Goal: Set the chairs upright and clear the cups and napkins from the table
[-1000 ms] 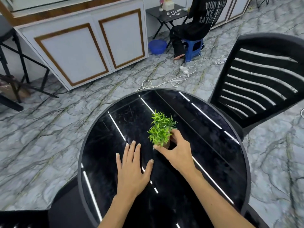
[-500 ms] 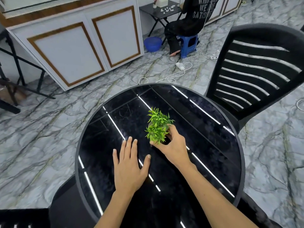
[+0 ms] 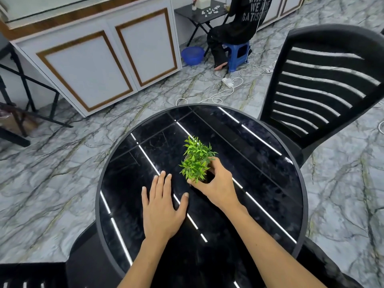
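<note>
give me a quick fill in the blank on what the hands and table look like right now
1. The right hand is wrapped around the small ____ plant.
2. The left hand lies flat and open on the ____ black table.
3. The black chair with the slatted back stands at the table's ____ side.
4. The stool on the floor beyond the table is ____.

Missing words: green; round; right; blue
</note>
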Available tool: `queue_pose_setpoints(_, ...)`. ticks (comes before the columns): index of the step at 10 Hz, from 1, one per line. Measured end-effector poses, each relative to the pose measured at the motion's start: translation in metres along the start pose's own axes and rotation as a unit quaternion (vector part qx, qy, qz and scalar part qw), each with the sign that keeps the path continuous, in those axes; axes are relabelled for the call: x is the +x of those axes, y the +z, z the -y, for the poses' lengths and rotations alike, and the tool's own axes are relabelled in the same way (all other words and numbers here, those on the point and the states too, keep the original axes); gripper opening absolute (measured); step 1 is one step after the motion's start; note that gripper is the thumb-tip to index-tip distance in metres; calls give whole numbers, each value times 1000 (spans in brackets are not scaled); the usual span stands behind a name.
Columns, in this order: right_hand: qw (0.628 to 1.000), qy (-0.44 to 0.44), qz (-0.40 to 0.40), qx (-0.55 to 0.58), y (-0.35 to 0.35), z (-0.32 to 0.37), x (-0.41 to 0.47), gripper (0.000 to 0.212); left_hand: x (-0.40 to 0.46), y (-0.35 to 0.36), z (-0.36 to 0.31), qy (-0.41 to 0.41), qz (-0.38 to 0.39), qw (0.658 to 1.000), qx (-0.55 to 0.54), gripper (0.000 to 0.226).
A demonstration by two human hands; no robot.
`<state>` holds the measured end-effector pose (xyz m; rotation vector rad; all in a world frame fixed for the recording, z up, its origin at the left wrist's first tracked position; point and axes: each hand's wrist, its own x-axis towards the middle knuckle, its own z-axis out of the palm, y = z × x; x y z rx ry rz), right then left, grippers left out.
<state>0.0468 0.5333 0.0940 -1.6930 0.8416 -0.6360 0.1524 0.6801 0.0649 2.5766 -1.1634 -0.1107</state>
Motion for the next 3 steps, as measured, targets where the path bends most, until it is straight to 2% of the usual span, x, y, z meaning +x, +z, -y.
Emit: queue_pose_setpoints(3,999,39,0,12,-11,-11,-17,84,-1,-5,-2,-7,11,1000,-13,79)
